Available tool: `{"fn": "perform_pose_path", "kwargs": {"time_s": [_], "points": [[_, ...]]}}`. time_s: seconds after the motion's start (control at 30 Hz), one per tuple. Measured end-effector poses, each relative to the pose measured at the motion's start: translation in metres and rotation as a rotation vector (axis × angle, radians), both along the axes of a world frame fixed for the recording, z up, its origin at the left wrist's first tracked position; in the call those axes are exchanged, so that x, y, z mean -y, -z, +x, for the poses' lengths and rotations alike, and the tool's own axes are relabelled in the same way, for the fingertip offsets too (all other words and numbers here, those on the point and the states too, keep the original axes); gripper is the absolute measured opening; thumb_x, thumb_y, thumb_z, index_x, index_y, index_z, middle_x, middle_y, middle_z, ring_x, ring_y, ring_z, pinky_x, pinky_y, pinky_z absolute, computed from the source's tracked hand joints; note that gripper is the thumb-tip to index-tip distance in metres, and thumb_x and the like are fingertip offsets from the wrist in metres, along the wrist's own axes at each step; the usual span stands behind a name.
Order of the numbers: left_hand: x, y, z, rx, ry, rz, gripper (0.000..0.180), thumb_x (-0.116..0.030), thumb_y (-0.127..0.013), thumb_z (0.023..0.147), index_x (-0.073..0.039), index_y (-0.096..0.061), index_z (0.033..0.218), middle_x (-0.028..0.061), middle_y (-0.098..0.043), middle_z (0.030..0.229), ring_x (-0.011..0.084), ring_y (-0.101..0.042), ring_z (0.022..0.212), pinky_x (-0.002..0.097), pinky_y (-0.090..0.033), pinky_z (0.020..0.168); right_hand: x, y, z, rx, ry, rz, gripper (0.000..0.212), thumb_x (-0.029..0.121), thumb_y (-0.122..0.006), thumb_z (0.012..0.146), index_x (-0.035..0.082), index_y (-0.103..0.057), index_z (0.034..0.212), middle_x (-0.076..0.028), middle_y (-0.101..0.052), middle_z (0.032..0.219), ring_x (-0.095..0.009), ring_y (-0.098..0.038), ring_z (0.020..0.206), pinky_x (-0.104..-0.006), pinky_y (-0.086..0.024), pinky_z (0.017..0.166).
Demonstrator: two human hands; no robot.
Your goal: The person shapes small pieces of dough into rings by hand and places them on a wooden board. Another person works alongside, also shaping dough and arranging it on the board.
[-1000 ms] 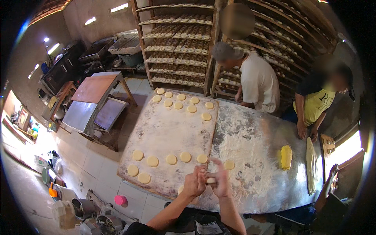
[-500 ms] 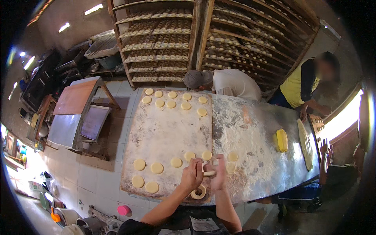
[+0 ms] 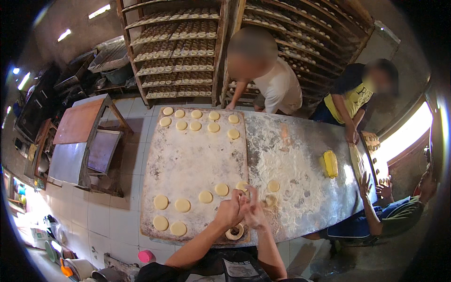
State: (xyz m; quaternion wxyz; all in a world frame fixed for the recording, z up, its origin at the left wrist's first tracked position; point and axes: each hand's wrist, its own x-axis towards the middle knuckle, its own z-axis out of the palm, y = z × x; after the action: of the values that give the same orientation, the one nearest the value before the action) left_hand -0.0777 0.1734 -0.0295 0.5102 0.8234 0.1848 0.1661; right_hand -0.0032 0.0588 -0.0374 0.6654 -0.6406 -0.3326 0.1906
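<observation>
Both hands (image 3: 242,210) pinch dough piece (image 3: 243,199) above floured board (image 3: 192,160).

Tall wooden racks (image 3: 188,51) fill the top of the frame; pale tiled floor (image 3: 112,211) lower left; bright window (image 3: 404,136) at right.

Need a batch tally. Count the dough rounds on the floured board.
17 rounds: ten in two rows at the board far end, seven by the left hand and right hand, which may hide more.
</observation>
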Motion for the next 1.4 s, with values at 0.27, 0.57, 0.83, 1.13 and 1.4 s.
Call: {"fn": "perform_pose_path", "kwargs": {"time_s": [0.27,0.57,0.83,1.13,1.4], "points": [[0.0,0.001,-0.002,-0.097,0.043,-0.204,0.037,-0.036,-0.034,0.109,-0.002,-0.038,0.123,0.0296,-0.062,0.074,0.0517,-0.064,0.07,0.0581,-0.048,0.06,0.004,0.01,0.012,-0.142,-0.068,-0.112,0.066,0.058,-0.042,0.104,0.007,-0.04,0.146,-0.014,-0.047,0.142,-0.022,-0.049,0.126,-0.0387,-0.04,0.107],[-0.021,0.024,0.001,-0.204,-0.267,0.507,0.05,-0.022,-0.058,0.095,-0.003,-0.044,0.138,0.0196,-0.051,0.113,0.0381,-0.054,0.105,0.0501,-0.041,0.087,-0.001,0.01,0.02,0.063,0.217,-0.869,0.077,0.037,-0.069,0.094,0.006,-0.03,0.152,-0.029,-0.054,0.131,-0.04,-0.06,0.111,-0.0497,-0.049,0.092],[-0.01,0.034,-0.016,-0.398,-0.062,0.516,0.062,-0.018,-0.069,0.084,-0.005,-0.044,0.139,0.0212,-0.052,0.115,0.0406,-0.053,0.108,0.0513,-0.04,0.088,0.003,0.027,0.012,0.478,0.128,-0.895,0.076,0.029,-0.072,0.087,0.007,-0.033,0.148,-0.026,-0.056,0.127,-0.043,-0.054,0.117,-0.0553,-0.04,0.102],[-0.046,0.032,0.011,-0.388,-0.11,0.671,0.04,-0.011,-0.072,0.082,-0.002,-0.051,0.115,0.0194,-0.053,0.112,0.0404,-0.053,0.106,0.0516,-0.042,0.089,-0.033,0.035,0.069,0.842,0.07,-0.948,0.035,0.03,-0.065,0.093,0.012,-0.058,0.122,-0.015,-0.069,0.097,-0.037,-0.066,0.092,-0.0522,-0.05,0.082],[0.015,0.006,0.107,-0.198,0.14,0.132,0.038,-0.015,-0.07,0.09,-0.008,-0.052,0.123,0.0206,-0.068,0.099,0.0422,-0.066,0.094,0.0508,-0.051,0.08,0.093,0.022,0.154,0.09,0.255,-0.706,0.05,0.012,-0.074,0.085,0.015,-0.058,0.132,-0.019,-0.068,0.106,-0.032,-0.061,0.115,-0.049,-0.039,0.105]]}}
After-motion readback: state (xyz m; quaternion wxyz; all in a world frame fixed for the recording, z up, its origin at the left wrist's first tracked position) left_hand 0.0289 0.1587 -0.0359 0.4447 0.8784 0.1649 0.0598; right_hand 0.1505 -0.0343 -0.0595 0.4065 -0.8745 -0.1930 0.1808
